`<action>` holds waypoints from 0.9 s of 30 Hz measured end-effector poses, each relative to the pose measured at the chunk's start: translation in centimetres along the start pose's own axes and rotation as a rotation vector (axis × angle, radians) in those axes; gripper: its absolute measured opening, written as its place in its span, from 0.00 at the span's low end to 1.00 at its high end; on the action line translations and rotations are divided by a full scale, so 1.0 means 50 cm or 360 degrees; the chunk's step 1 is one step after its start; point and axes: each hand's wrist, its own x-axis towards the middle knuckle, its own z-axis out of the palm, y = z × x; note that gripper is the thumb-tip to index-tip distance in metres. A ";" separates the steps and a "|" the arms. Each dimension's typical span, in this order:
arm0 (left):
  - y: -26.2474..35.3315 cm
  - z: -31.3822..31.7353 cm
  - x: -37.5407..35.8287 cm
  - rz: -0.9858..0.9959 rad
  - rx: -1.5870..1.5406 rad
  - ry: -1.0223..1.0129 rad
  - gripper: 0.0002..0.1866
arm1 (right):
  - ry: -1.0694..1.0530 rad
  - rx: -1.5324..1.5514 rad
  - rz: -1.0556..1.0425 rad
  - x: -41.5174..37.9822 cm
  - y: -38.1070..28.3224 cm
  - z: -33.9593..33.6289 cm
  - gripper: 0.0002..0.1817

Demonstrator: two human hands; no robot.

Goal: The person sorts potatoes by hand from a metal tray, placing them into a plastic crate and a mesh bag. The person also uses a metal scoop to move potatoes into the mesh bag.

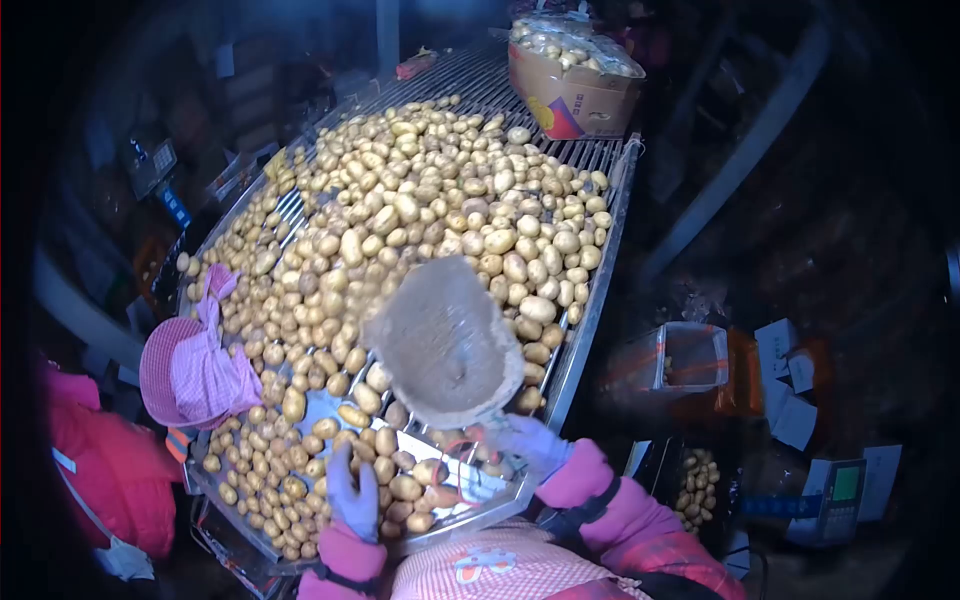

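A worn grey scoop (440, 335), its broad pan smeared with dirt, is raised above the sorting table. My gloved right hand (535, 445) is closed at the scoop's near end; the grip itself is partly hidden. My gloved left hand (353, 497) rests against the loose potatoes (390, 210) near the table's front edge, thumb and fingers apart. Potatoes lie around it, some touching the fingers. Below the scoop, a white piece (475, 480) and some red cord-like strands show among the potatoes.
A slatted metal table (590, 330) bears the potato heap. A cardboard box (575, 100) full of potatoes stands at its far right. Another person in a pink hat (172, 370) leans in at the left. A crate (692, 355) and a scale display (845, 485) are at the right.
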 end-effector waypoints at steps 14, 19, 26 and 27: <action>0.033 0.097 -0.152 0.0054 0.1066 -0.0567 0.38 | 0.0877 0.0422 -0.0484 0.182 -0.258 -0.568 0.14; 0.053 0.091 -0.138 0.0110 0.1138 -0.0625 0.39 | 0.0896 0.0568 -0.0245 0.164 -0.219 -0.580 0.13; 0.059 0.090 -0.138 0.0001 0.1064 -0.0655 0.38 | 0.1074 0.0588 -0.0411 0.106 -0.199 -0.540 0.12; 0.057 0.097 -0.140 0.0032 0.1048 -0.0651 0.38 | 0.1057 0.0648 -0.0471 0.103 -0.203 -0.542 0.12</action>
